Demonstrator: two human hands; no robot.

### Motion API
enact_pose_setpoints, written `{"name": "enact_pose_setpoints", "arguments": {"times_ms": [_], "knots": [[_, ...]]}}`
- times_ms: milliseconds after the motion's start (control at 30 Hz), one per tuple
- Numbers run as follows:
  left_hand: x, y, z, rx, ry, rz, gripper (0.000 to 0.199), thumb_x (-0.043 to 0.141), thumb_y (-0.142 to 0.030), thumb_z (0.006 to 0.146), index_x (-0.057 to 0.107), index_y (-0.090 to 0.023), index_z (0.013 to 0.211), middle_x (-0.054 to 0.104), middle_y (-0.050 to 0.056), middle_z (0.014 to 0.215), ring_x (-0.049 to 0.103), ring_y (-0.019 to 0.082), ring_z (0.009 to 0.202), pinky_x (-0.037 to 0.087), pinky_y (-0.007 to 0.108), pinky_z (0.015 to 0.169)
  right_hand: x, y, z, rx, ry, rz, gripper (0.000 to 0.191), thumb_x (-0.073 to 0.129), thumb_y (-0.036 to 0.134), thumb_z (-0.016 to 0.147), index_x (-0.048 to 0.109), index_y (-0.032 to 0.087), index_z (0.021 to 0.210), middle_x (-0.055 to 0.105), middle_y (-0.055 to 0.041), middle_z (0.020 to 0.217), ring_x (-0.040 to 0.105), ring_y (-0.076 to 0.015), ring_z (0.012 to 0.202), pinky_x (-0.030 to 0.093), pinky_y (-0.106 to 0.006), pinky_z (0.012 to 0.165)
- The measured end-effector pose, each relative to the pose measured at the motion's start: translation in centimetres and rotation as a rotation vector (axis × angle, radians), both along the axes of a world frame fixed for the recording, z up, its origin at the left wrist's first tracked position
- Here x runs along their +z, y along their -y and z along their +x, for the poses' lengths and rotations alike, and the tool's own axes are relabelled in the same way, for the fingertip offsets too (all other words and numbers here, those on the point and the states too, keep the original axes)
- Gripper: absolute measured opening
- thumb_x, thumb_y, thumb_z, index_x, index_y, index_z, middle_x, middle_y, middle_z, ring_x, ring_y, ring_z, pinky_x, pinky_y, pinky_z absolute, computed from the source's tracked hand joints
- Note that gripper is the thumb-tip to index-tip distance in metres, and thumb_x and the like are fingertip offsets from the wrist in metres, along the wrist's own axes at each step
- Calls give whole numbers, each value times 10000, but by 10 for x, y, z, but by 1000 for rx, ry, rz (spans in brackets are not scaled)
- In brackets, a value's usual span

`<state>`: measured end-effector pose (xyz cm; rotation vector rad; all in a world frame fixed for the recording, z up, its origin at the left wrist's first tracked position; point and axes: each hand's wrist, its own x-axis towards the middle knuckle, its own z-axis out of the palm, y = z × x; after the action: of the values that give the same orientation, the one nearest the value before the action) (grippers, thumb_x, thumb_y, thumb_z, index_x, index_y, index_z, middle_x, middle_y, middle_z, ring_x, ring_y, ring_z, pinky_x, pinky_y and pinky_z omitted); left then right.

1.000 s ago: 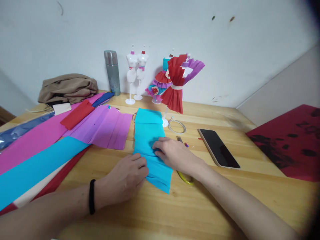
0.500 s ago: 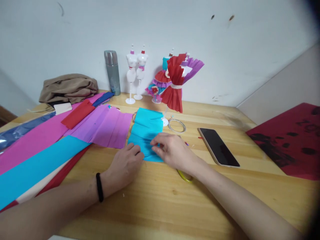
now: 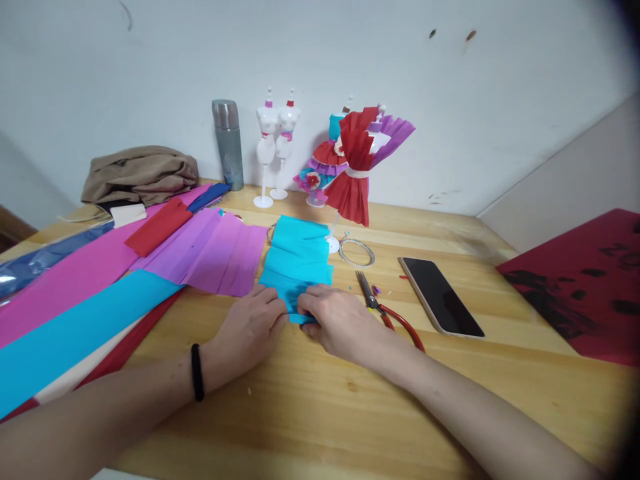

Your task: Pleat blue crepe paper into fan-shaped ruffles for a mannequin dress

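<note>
A sheet of turquoise crepe paper [image 3: 297, 250] with creases across it lies on the wooden table. My left hand [image 3: 257, 320] has its fingers closed on the near left corner of the paper. At the near right part, my right hand [image 3: 337, 320] pinches the same edge, its thumb underneath and its fingers curled over. Just right of that hand lie red-handled pliers [image 3: 375, 303]. Behind the sheet stands a small white dress form wearing a red and purple crepe paper dress [image 3: 353, 197].
Crepe paper strips [image 3: 95, 313] in several colours cover the left side. Farther back are a brown cloth [image 3: 143, 175], a flask [image 3: 229, 147], two bare dress forms [image 3: 266, 127] and another dressed one [image 3: 327, 153]. A wire coil [image 3: 357, 253] and a phone [image 3: 440, 297] lie at right.
My right hand has moved down to the paper's near edge and its fingers have closed there. The pliers, mostly hidden before, now show. The view has shifted slightly.
</note>
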<state>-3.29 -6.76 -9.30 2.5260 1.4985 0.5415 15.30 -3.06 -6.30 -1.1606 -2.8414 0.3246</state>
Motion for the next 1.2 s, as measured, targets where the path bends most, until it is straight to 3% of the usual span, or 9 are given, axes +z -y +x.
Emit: {"name": "enact_pose_setpoints", "arguments": {"times_ms": [367,567,800,900,1200], "knots": [[10,6,0,0,-80,-78,109,498,-141,859,576,-167,786,605,55,874,536,218,875,451,348,739,14,8,-1,-43,34,-36,101,597,267,830,628,175,800,628,-37,778,538,-151,679,195,-277,553],[13,12,-1,-63,-187,-81,114,496,-142,860,589,-162,797,596,75,917,523,233,886,463,383,761,19,17,-4,40,199,-47,97,588,178,833,666,163,778,638,-82,906,580,-209,842,278,-291,601],[15,13,-3,-105,-229,-118,178,446,-99,882,602,-158,823,594,83,932,521,224,881,459,369,736,12,22,-6,84,80,-42,81,633,236,825,674,170,847,648,-66,900,591,-217,872,350,-298,642],[15,12,-2,-104,-220,-105,189,436,-98,884,598,-159,809,592,85,924,519,227,864,454,370,720,7,23,-8,93,68,-10,73,608,172,832,677,165,854,667,-64,869,609,-213,867,362,-297,650],[17,12,1,-72,-214,-127,173,444,-120,869,598,-150,796,597,101,927,523,247,874,463,407,755,13,27,-17,-67,210,-76,200,510,209,882,694,183,808,722,-70,846,646,-189,681,257,-290,510]]}}
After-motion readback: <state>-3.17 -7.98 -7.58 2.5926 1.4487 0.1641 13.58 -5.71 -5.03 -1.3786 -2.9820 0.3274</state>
